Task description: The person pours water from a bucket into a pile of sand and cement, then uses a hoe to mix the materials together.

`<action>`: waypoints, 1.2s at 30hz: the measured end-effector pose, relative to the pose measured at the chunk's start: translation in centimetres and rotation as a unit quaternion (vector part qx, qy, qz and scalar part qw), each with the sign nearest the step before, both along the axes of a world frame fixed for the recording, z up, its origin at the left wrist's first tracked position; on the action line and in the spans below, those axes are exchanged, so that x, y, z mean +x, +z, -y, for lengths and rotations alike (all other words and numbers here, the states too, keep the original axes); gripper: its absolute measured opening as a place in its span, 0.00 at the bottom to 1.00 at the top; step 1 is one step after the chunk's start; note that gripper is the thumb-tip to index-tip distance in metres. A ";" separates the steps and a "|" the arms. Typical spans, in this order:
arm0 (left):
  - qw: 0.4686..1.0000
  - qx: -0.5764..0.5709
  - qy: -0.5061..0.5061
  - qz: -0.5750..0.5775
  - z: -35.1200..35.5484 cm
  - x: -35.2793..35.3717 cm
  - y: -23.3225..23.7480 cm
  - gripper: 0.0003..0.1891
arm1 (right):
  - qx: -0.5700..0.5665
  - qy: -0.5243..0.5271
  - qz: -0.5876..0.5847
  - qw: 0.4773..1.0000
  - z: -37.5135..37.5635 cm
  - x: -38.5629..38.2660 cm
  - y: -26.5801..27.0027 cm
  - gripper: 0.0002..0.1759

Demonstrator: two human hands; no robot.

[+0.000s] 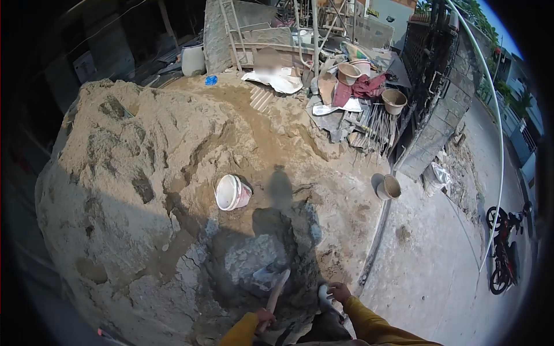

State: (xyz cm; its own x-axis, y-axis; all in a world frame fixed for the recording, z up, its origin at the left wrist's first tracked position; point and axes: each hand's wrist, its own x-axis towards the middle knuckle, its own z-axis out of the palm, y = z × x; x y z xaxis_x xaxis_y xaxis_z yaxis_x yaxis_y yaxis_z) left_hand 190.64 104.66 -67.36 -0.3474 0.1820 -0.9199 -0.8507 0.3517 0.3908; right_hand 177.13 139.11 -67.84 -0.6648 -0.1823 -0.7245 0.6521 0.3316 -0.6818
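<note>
In the lower middle, my left hand [265,316] is wrapped round the pale wooden handle of a hoe [278,293]. Its grey blade, smeared with mix, rests in a heap of wet grey mortar [254,256] lying in a hollow of dark, damp sand. To the right, my right hand [339,292] is away from the hoe. Its fingers are partly spread beside a smooth white rounded thing [325,295], close to my dark-clad leg. Past the mortar, a white bucket [229,193] leans on the sand with its mouth toward me.
A large sand pile [138,138] fills the left side. An upturned-edge tan bucket [389,188] lies near a concrete strip on the right. Farther back are rubble, rods, more buckets [394,101] and a block wall [430,132]. A motorcycle [503,251] stands on the road.
</note>
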 end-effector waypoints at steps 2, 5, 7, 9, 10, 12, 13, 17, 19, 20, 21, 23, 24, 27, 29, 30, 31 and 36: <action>0.998 -0.053 -0.019 -0.010 -0.4 -1.9 2.0 0.13 | 0.005 0.019 0.065 0.998 1.9 1.9 0.2 0.15; 0.999 -0.031 0.036 -0.006 -0.7 -4.3 8.2 0.11 | 0.007 0.127 -0.022 0.992 5.8 5.0 1.2 0.14; 0.998 -0.004 0.067 0.012 0.2 -2.5 10.5 0.16 | -0.039 0.111 0.056 0.992 8.8 6.2 3.3 0.17; 0.996 0.012 0.093 0.012 0.8 -1.2 13.3 0.20 | -0.100 0.055 0.143 0.983 11.4 7.2 1.1 0.21; 0.994 0.013 0.103 0.018 0.8 0.0 15.4 0.21 | -0.133 -0.001 0.209 0.969 12.8 7.7 -0.5 0.23; 0.992 0.034 0.115 0.025 1.2 3.2 17.4 0.26 | -0.113 -0.117 0.303 0.939 16.6 7.0 -0.1 0.25; 0.991 0.032 0.129 0.025 1.0 5.0 18.5 0.27 | -0.176 -0.192 0.334 0.906 18.0 7.0 -2.1 0.23; 0.986 -0.063 0.035 -0.148 0.7 18.0 12.2 0.28 | -0.143 -0.276 0.384 0.869 22.7 9.2 -9.3 0.16; 0.992 -0.077 0.052 -0.085 0.2 22.6 8.7 0.27 | -0.148 -0.281 0.360 0.878 22.7 11.6 -10.0 0.12; 0.993 -0.091 0.063 -0.035 0.0 23.2 6.9 0.26 | -0.161 -0.287 0.323 0.887 22.9 11.7 -10.1 0.10; 0.993 -0.106 0.053 -0.013 -0.4 24.1 5.3 0.25 | -0.157 -0.285 0.285 0.902 22.7 11.8 -10.2 0.09; 0.992 -0.106 0.059 -0.031 -1.9 24.1 3.0 0.24 | -0.157 -0.269 0.244 0.919 21.5 10.3 -9.0 0.09; 0.989 -0.119 0.062 -0.068 -2.6 22.9 1.3 0.24 | -0.177 -0.248 0.188 0.934 21.1 8.0 -8.4 0.09; 0.974 -0.072 0.117 -0.180 -6.0 16.8 -1.3 0.25 | -0.145 -0.187 0.042 0.971 19.4 -0.1 -4.4 0.07; 0.964 0.001 0.154 -0.219 -7.6 10.5 -1.6 0.25 | -0.105 -0.139 -0.052 0.983 18.5 -6.0 -1.0 0.06; 0.953 0.045 0.174 -0.245 -8.4 7.7 -2.0 0.25 | -0.068 -0.119 -0.099 0.986 18.0 -8.9 -0.2 0.06; 0.948 0.094 0.211 -0.219 -9.1 5.2 -2.8 0.23 | -0.034 -0.115 -0.128 0.984 17.8 -11.8 0.2 0.07; 0.925 0.107 0.297 -0.210 -7.1 2.0 -7.0 0.19 | 0.148 -0.132 -0.153 0.968 20.6 -15.6 -6.6 0.09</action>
